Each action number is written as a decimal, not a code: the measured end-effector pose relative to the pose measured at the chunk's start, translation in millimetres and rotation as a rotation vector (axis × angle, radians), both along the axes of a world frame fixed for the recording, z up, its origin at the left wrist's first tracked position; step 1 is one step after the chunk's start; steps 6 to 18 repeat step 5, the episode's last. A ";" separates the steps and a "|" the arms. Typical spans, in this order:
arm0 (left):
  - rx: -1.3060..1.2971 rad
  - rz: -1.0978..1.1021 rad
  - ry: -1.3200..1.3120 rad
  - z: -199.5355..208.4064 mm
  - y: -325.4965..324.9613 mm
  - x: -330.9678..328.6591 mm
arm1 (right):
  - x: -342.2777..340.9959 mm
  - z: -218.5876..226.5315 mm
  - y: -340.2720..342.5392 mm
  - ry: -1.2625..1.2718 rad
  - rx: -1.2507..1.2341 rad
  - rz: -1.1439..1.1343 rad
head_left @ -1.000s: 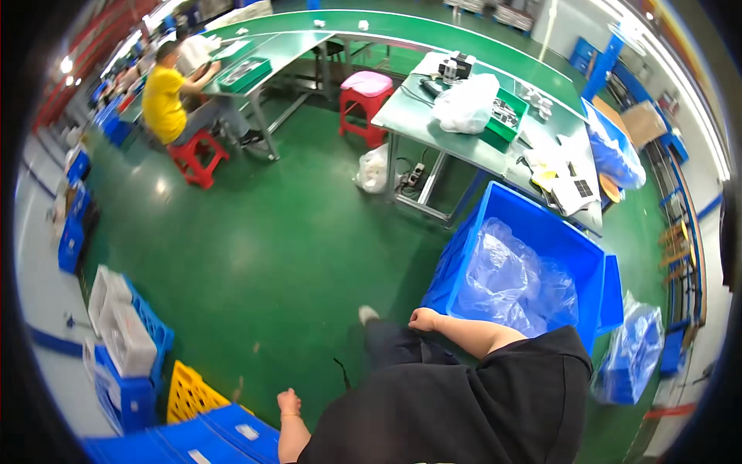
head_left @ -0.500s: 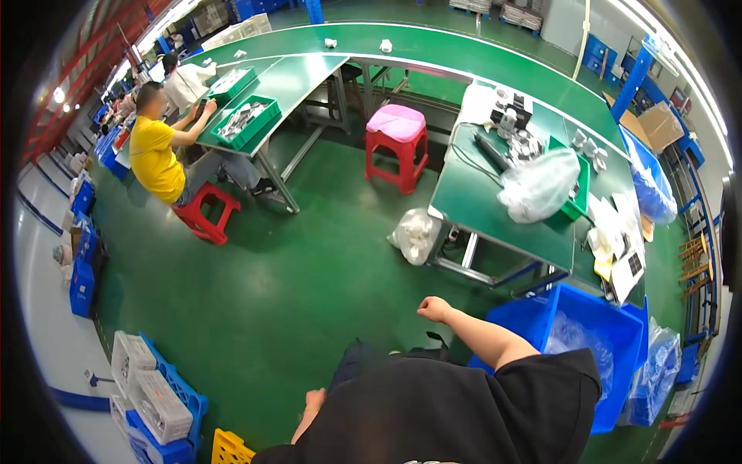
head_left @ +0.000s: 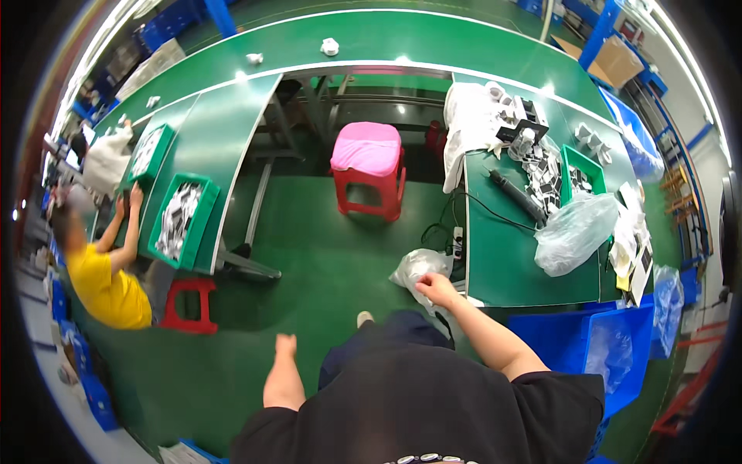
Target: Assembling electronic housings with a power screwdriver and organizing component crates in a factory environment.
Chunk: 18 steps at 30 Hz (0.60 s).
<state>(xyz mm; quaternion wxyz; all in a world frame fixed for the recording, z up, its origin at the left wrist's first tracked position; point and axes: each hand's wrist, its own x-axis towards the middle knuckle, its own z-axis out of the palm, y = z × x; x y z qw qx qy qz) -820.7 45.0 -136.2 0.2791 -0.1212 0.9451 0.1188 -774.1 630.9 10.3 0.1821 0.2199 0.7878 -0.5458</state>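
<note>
My right hand [head_left: 438,289] hangs at my side with its fingers curled together, and nothing shows in it. It overlaps, from above, a translucent plastic bag [head_left: 408,272] on the floor by the table leg; I see no clear contact. My left hand [head_left: 285,346] hangs over the green floor, its fingers too small and blurred to read. Ahead stands a red stool [head_left: 369,203] with a pink cover [head_left: 366,147]. On the right-hand green table [head_left: 495,263] lie a black cylindrical tool [head_left: 516,198], a green bin [head_left: 593,166] and a clear plastic bag [head_left: 576,234].
A long green conveyor [head_left: 417,45] crosses the far side, carrying a few white parts [head_left: 330,46]. At left, a person in a yellow shirt [head_left: 108,288] sits by a green crate [head_left: 210,207] of small parts. A large blue bin [head_left: 568,334] stands near my right side.
My view has moved forward, so the stool and the right-hand table are nearer. The seated person has shifted toward the left edge. My left forearm now shows more fully.
</note>
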 end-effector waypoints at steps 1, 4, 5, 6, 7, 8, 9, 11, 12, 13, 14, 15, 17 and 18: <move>0.049 -0.033 0.251 7.8 30.7 -69.9 | -13.4 0.9 9.6 0.005 0.007 -0.083; 0.324 0.003 0.193 20.0 98.2 -259.6 | -61.5 10.1 40.1 0.083 0.068 -0.228; 0.377 -0.017 0.243 13.5 127.2 -310.1 | -76.2 3.8 53.5 0.095 0.039 -0.325; 0.377 -0.017 0.243 13.5 127.2 -310.1 | -76.2 3.8 53.5 0.095 0.039 -0.325; 0.377 -0.017 0.243 13.5 127.2 -310.1 | -76.2 3.8 53.5 0.095 0.039 -0.325; 0.377 -0.017 0.243 13.5 127.2 -310.1 | -76.2 3.8 53.5 0.095 0.039 -0.325; 0.377 -0.017 0.243 13.5 127.2 -310.1 | -76.2 3.8 53.5 0.095 0.039 -0.325; 0.377 -0.017 0.243 13.5 127.2 -310.1 | -76.2 3.8 53.5 0.095 0.039 -0.325; 0.377 -0.017 0.243 13.5 127.2 -310.1 | -76.2 3.8 53.5 0.095 0.039 -0.325; 0.377 -0.017 0.243 13.5 127.2 -310.1 | -76.2 3.8 53.5 0.095 0.039 -0.325; 0.377 -0.017 0.243 13.5 127.2 -310.1 | -76.2 3.8 53.5 0.095 0.039 -0.325; 0.377 -0.017 0.243 13.5 127.2 -310.1 | -76.2 3.8 53.5 0.095 0.039 -0.325; 0.377 -0.017 0.243 13.5 127.2 -310.1 | -76.2 3.8 53.5 0.095 0.039 -0.325; 0.377 -0.017 0.243 13.5 127.2 -310.1 | -76.2 3.8 53.5 0.095 0.039 -0.325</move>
